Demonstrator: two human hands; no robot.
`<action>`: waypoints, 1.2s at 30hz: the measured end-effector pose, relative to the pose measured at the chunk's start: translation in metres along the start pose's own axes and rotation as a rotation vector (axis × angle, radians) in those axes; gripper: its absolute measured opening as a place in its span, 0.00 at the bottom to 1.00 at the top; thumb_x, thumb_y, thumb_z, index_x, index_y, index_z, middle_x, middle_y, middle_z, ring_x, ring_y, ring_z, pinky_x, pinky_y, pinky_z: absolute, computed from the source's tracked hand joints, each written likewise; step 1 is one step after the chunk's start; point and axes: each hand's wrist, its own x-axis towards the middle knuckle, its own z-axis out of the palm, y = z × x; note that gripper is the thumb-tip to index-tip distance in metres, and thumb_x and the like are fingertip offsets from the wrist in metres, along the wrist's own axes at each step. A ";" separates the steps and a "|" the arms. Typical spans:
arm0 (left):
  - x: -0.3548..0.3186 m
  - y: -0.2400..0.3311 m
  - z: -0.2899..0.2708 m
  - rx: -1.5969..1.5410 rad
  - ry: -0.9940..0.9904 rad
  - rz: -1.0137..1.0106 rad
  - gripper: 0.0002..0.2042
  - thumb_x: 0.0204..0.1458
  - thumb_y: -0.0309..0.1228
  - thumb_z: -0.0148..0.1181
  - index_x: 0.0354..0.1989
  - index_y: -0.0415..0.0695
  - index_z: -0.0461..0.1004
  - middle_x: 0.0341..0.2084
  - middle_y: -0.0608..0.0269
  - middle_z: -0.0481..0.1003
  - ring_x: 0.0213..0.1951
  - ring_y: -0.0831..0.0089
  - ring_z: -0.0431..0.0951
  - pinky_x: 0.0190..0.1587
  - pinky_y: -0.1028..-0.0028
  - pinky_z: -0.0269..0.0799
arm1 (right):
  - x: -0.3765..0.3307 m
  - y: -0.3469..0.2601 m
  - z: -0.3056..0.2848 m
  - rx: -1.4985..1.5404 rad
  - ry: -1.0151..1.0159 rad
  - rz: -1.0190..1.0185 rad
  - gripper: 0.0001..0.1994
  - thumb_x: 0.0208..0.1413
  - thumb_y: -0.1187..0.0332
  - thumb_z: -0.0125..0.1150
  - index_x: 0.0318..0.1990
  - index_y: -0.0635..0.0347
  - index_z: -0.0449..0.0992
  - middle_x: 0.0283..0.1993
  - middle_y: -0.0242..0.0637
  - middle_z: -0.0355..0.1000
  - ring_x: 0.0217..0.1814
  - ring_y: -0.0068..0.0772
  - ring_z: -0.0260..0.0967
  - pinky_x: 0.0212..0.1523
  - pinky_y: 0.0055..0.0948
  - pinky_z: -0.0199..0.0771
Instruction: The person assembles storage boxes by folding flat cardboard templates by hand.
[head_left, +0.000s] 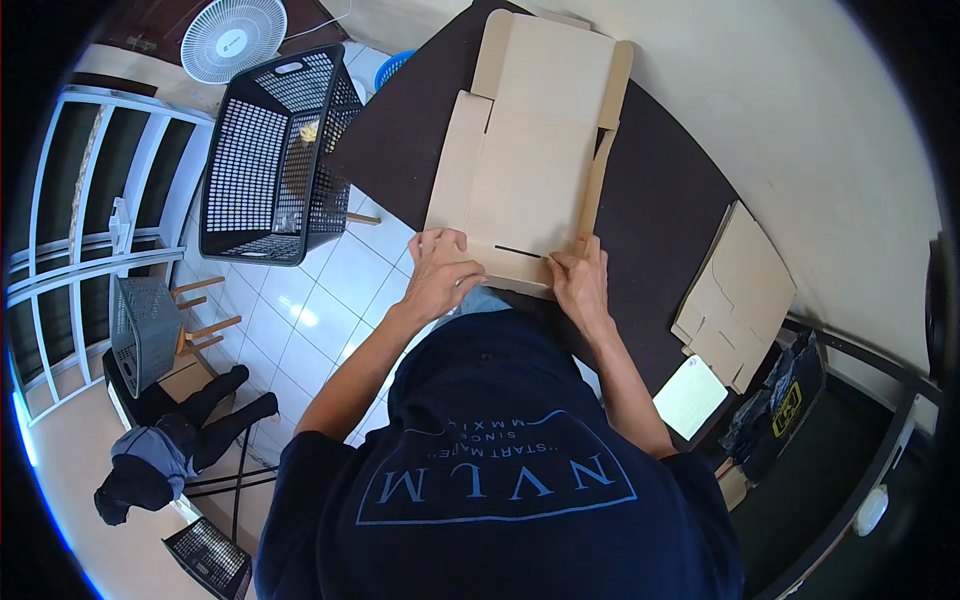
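A partly folded brown cardboard box [540,150] lies lengthwise on the dark table, its long lid panel stretching away from me. At its near end, the left corner is gripped by my left hand [438,272], fingers curled over the edge. My right hand [580,285] pinches the near right corner, where the side wall stands up. Between the hands runs the near panel, with a narrow dark slot just behind it. The undersides of both corners are hidden by my fingers.
Flat cardboard blanks [738,295] are stacked at the table's right, beside a pale green rectangular item [690,398]. The dark tabletop [655,210] meets a wall on the right. Left of the table stand a large black basket [250,170], a white fan [234,40] and a grey basket [145,330].
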 end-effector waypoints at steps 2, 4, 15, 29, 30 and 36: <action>-0.006 -0.017 0.007 -0.042 0.029 -0.003 0.07 0.38 0.33 0.75 0.27 0.51 0.84 0.43 0.61 0.70 0.54 0.58 0.66 0.59 0.57 0.58 | -0.001 0.004 0.006 0.090 -0.062 0.039 0.10 0.58 0.68 0.61 0.43 0.60 0.84 0.57 0.58 0.69 0.54 0.64 0.70 0.53 0.45 0.73; -0.008 -0.036 0.012 -0.084 0.059 -0.006 0.08 0.37 0.34 0.76 0.27 0.52 0.85 0.43 0.62 0.70 0.56 0.57 0.65 0.60 0.57 0.58 | -0.002 0.005 0.010 0.178 -0.124 0.077 0.11 0.59 0.67 0.60 0.44 0.60 0.84 0.59 0.59 0.68 0.56 0.65 0.70 0.56 0.45 0.72; 0.017 -0.050 0.023 -0.427 0.046 -0.013 0.08 0.40 0.34 0.76 0.30 0.48 0.85 0.43 0.62 0.68 0.54 0.60 0.65 0.58 0.62 0.62 | -0.006 0.008 -0.012 0.439 -0.131 -0.065 0.15 0.59 0.65 0.62 0.49 0.65 0.78 0.59 0.54 0.71 0.63 0.57 0.68 0.62 0.43 0.69; -0.015 -0.117 0.026 -0.273 0.074 -0.280 0.25 0.48 0.13 0.53 0.55 0.48 0.75 0.51 0.56 0.73 0.52 0.60 0.72 0.51 0.64 0.70 | -0.012 0.021 -0.010 0.132 -0.178 -0.284 0.14 0.55 0.62 0.68 0.41 0.65 0.81 0.61 0.47 0.69 0.60 0.52 0.69 0.59 0.44 0.70; -0.010 -0.112 0.019 -0.275 0.070 -0.277 0.25 0.48 0.13 0.53 0.55 0.48 0.75 0.51 0.56 0.73 0.52 0.60 0.72 0.51 0.64 0.70 | -0.013 0.022 -0.010 0.167 -0.174 -0.292 0.14 0.55 0.61 0.67 0.41 0.65 0.81 0.61 0.48 0.69 0.61 0.53 0.68 0.59 0.44 0.70; 0.009 -0.109 0.013 -0.655 -0.078 -0.323 0.17 0.53 0.16 0.56 0.50 0.47 0.78 0.55 0.59 0.68 0.55 0.63 0.71 0.53 0.68 0.71 | 0.000 0.022 -0.026 0.446 -0.404 -0.090 0.12 0.57 0.63 0.64 0.41 0.63 0.82 0.65 0.49 0.65 0.63 0.54 0.67 0.63 0.45 0.67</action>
